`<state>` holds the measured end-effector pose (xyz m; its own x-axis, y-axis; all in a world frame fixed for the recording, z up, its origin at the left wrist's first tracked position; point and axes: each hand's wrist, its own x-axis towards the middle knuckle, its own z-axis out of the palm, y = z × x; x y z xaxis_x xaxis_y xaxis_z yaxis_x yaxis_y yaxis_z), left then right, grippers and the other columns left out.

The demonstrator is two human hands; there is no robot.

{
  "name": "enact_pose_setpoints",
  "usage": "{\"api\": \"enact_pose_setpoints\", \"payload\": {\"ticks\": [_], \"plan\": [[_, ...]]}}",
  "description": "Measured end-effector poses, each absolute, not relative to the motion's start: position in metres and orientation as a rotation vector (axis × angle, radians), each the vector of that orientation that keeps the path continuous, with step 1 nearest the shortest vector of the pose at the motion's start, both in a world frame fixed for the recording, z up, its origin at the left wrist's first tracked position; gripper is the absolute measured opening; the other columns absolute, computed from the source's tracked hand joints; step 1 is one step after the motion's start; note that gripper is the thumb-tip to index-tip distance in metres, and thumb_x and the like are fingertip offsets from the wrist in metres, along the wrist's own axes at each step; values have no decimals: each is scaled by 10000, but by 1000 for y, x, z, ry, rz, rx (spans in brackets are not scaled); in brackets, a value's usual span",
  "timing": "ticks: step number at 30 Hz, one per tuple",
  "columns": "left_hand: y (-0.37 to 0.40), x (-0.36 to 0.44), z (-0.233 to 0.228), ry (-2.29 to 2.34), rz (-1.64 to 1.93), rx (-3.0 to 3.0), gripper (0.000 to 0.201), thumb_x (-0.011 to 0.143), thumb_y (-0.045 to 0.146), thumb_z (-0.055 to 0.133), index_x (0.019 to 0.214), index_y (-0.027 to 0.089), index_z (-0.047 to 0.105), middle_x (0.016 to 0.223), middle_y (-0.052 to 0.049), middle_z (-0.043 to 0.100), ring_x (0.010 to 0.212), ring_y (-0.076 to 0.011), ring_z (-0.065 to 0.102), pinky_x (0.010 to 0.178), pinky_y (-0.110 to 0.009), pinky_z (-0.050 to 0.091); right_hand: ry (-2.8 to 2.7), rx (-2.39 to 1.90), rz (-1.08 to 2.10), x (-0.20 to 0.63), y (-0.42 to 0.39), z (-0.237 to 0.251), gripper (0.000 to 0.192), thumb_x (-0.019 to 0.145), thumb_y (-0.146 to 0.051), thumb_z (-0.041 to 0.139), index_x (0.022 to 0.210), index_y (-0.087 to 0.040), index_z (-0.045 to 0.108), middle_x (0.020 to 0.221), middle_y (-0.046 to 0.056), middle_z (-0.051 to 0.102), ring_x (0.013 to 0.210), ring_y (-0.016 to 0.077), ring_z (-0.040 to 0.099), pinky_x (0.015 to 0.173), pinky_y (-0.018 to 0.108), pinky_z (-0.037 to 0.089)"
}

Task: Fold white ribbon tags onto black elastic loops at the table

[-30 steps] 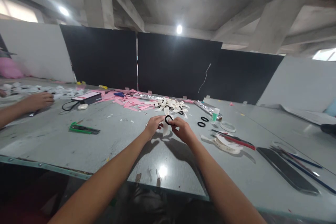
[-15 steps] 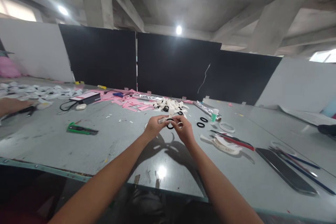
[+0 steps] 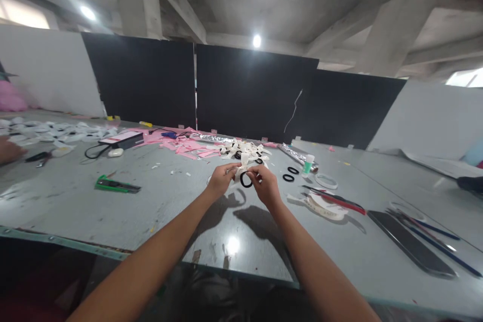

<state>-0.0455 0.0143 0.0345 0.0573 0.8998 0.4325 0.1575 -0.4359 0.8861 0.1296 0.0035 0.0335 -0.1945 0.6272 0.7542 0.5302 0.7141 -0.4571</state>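
Over the middle of the table, my left hand pinches a cream ribbon between thumb and fingers. Opposite it, my right hand is closed on the same ribbon, close to a black hair tie hanging below. The ribbon goes around the top of the hair tie, with a loop or end standing up; fingers partly hide how it is tied. Just behind lies a pile of cream ribbon pieces with black rings among them. Two loose black hair ties rest right of my right hand.
To the right are a glue stick, a tape roll, a ribbon roll, red-handled tweezers and a dark phone. A green box cutter lies left. Another person's hand is at the far left, near scissors.
The cream ribbon now stands up higher above the hair tie, and the ring hangs lower and more open between my hands. At far left, the other person's hand has drawn back leftward, off the scissors.
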Motion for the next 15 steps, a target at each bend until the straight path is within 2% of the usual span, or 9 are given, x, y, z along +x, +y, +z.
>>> {"api": "enact_pose_setpoints", "payload": {"ticks": [6,15], "plan": [[11,-44,35,997,1463,1825,300,808,308,559,1001,157,732,1002,-84,718,961,-236,633,887,-318,446,-1839,-902,126,130,4,33,179,879,-347,529,873,-213,646,811,35,642,711,151,567,639,262,472],[4,-42,37,946,1402,1845,317,801,328,582,1029,154,719,1022,-78,718,964,-234,634,881,-313,464,-1821,-960,103,131,7,31,165,842,-354,574,826,-207,645,763,38,637,692,161,562,634,277,459]]}}
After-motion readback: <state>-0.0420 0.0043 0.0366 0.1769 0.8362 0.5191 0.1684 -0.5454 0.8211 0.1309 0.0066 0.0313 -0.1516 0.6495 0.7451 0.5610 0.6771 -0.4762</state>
